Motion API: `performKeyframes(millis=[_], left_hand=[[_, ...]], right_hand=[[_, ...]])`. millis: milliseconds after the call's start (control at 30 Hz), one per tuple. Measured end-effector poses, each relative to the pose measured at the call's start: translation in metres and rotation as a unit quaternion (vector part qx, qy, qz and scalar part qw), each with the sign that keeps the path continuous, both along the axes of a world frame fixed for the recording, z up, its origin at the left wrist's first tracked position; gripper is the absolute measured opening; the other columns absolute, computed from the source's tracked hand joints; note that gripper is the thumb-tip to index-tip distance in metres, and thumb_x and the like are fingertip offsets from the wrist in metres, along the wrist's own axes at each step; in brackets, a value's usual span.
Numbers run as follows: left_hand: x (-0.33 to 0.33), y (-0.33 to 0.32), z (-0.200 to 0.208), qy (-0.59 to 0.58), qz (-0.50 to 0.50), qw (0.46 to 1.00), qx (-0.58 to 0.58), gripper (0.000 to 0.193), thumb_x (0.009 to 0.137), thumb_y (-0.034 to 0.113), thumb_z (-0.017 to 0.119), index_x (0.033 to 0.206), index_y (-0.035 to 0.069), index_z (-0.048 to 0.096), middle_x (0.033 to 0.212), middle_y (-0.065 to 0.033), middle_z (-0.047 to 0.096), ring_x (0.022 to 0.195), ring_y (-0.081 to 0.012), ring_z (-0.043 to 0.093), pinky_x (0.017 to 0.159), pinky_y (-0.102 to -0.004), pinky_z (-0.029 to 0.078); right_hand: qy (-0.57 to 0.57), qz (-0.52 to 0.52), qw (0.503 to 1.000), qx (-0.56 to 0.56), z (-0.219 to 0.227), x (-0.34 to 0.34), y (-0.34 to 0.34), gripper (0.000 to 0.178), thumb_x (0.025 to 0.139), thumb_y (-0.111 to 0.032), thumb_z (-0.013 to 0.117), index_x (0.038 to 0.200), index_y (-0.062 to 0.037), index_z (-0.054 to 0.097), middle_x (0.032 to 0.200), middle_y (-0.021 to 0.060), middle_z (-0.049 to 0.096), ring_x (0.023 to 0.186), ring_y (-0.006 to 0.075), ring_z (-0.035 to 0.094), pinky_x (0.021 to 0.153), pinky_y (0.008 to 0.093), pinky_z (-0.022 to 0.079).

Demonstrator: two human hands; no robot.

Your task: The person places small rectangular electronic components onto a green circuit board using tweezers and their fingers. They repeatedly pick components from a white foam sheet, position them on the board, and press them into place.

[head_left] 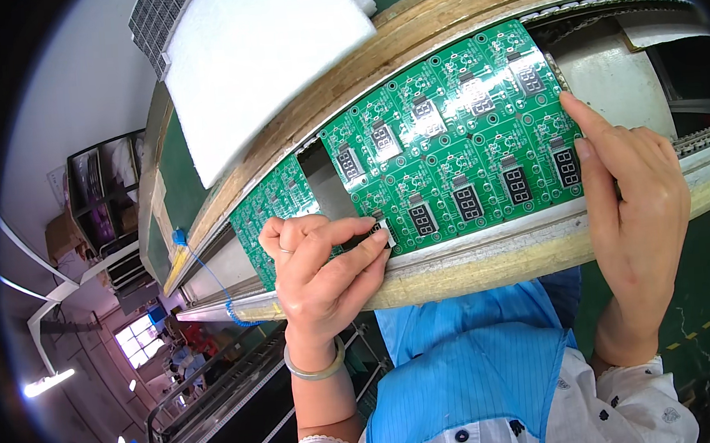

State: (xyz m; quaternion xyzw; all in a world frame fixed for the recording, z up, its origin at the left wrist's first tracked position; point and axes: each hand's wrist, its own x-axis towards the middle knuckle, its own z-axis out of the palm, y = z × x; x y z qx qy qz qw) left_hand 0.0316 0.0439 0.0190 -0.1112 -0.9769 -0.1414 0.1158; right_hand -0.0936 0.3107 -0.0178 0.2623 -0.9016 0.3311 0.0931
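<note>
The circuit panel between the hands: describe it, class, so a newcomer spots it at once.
Find the wood-edged track above the blue apron. On it, the circuit panel spans left hand to right hand, with two rows of digit displays. Unlike the neighbouring panel farther left, it ends at the right hand.

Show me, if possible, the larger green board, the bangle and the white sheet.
Larger green board (455, 150), head view: green middle, between display rows.
Bangle (318, 375), head view: lower rim.
White sheet (266, 71), head view: middle of its surface.

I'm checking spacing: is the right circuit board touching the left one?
Apart: the head view shows a gap between the right circuit board and the left circuit board; the left hand hides its lower end.
</note>
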Motion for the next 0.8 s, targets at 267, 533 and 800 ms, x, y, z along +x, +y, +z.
performKeyframes(millis=[267, 533, 800], left_hand=[[0.0001, -0.0014, -0.0020, 0.000, -0.002, 1.000, 0.011, 0.029, 0.065, 0.002, 0.087, 0.092, 0.009, 0.077, 0.097, -0.0047, 0.075, 0.081, -0.0209, 0.059, 0.083, -0.0394, 0.036], [0.0014, -0.0001, -0.0023, 0.004, 0.024, 1.000, 0.012, 0.026, 0.066, 0.008, 0.088, 0.089, 0.014, 0.078, 0.098, 0.0009, 0.075, 0.085, -0.0172, 0.061, 0.090, -0.0387, 0.035], [-0.0013, 0.0012, 0.0000, 0.013, 0.007, 1.000, 0.003, 0.028, 0.062, 0.001, 0.085, 0.086, 0.009, 0.073, 0.095, -0.0031, 0.075, 0.081, -0.0214, 0.060, 0.085, -0.0407, 0.037]], right_hand=[[-0.003, 0.000, 1.000, -0.001, 0.0015, -0.0003, -0.0003, 0.032, 0.094, 0.003, 0.063, 0.123, -0.0027, 0.074, 0.074, 0.0107, 0.059, 0.065, 0.0225, 0.052, 0.071, 0.0361, 0.043], [-0.003, -0.001, 1.000, 0.003, 0.0015, 0.0002, -0.0004, 0.031, 0.094, 0.002, 0.063, 0.124, -0.0034, 0.074, 0.074, 0.0108, 0.059, 0.064, 0.0225, 0.051, 0.070, 0.0359, 0.042], [-0.004, -0.004, 1.000, 0.002, 0.0007, 0.0003, -0.0006, 0.032, 0.094, 0.002, 0.064, 0.124, -0.0037, 0.074, 0.073, 0.0109, 0.059, 0.064, 0.0229, 0.051, 0.070, 0.0363, 0.042]])
